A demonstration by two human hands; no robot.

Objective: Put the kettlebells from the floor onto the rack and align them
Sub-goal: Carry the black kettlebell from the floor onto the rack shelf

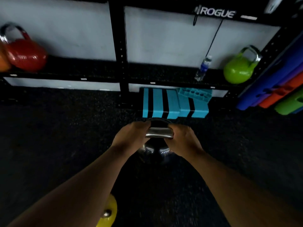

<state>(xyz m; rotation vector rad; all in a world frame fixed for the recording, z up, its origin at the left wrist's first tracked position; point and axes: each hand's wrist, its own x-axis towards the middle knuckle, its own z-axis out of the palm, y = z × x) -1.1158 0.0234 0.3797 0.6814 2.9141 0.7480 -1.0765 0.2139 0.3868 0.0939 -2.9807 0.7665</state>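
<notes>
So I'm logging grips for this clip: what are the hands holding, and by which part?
Both hands, left and right, hold a black kettlebell by the two ends of its steel handle.

Clear water bottle (203, 68) with a blue label standing on the shelf ahead of me, turquoise blocks with black stripes (173, 104) on the dark speckled floor (49, 128) beneath it, rolled blue, orange and green mats (278, 89) stacked to my right, grey wall (73, 30) behind

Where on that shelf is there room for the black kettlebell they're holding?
The shelf is bare between the red kettlebell and the water bottle. Its right end, bottle to green kettlebell, is tighter.
</notes>
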